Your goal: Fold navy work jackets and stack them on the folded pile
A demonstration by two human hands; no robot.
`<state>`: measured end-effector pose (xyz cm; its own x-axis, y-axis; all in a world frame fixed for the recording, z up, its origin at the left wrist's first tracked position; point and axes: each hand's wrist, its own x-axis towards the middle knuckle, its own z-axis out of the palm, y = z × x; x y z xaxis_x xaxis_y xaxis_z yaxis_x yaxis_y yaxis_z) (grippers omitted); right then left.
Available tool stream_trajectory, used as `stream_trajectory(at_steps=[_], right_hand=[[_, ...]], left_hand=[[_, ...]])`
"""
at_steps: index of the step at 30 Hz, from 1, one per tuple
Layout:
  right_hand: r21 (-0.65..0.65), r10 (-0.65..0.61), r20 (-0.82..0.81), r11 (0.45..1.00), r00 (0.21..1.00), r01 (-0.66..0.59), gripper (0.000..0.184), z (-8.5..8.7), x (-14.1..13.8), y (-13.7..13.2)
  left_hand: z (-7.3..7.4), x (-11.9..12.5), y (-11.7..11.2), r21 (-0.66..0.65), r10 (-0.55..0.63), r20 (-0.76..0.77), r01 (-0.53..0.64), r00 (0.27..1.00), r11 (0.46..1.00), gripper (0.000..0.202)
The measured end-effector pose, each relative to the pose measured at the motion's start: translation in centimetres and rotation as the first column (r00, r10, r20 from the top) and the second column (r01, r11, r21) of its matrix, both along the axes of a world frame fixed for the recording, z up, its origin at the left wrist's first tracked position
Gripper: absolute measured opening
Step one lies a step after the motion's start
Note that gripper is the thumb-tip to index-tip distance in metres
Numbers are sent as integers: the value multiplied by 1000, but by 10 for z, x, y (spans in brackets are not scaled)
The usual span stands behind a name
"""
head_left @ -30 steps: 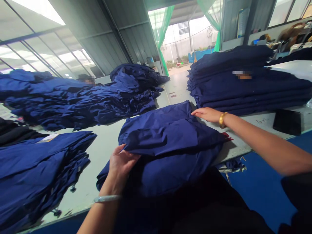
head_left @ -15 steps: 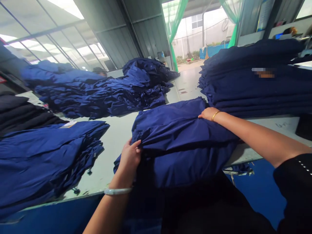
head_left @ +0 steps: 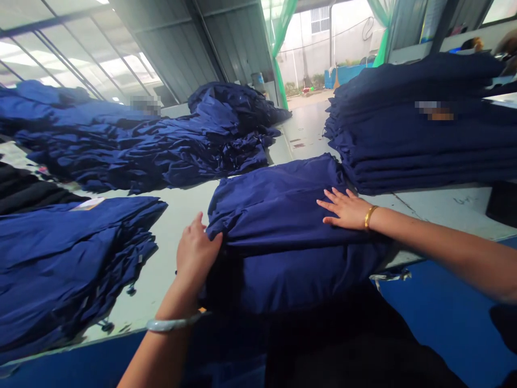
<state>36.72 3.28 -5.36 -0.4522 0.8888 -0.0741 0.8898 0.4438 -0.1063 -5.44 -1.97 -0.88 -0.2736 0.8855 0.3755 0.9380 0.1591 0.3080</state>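
A folded stack of navy cloth garments (head_left: 283, 215) lies on the pale work table (head_left: 169, 269) in front of me. My right hand (head_left: 345, 209) rests flat on top of it, fingers spread, a gold bangle on the wrist. At its left edge, my left hand (head_left: 196, 253) presses lightly against the folds, holding nothing, with a pale bangle (head_left: 172, 324) on the wrist. The lower front of the stack is hidden by a dark shape at the bottom of the view.
A tall folded navy stack (head_left: 420, 129) stands to the right, with a black object (head_left: 503, 202) beyond it. Loose navy heaps (head_left: 161, 148) lie ahead, and another navy pile (head_left: 68, 258) lies left. A person's blurred head (head_left: 145, 105) shows behind the heaps. Blue floor (head_left: 436, 312) lies below the table edge.
My right hand has slid down the cloth and flattened, fingers spread. My left hand has let go of the fold and rests at the stack's edge. The view has shifted slightly.
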Motion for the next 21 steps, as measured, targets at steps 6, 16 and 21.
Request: stream_trajectory(at_steps=[6,16,21], right_hand=[[92,29,-83,996,996,-22,81,30,-20,27],[159,11,-47,987,999,-3,78,-33,-15,36],[125,-3,-37,992,999,8,77,-27,-18,34]], left_hand=[[9,52,17,-85,-429,-286,423,857,902,52],[-28,47,37,-566,-453,-298,226,840,793,71],[-32,51,33,-538,-446,-346,214,826,815,71]])
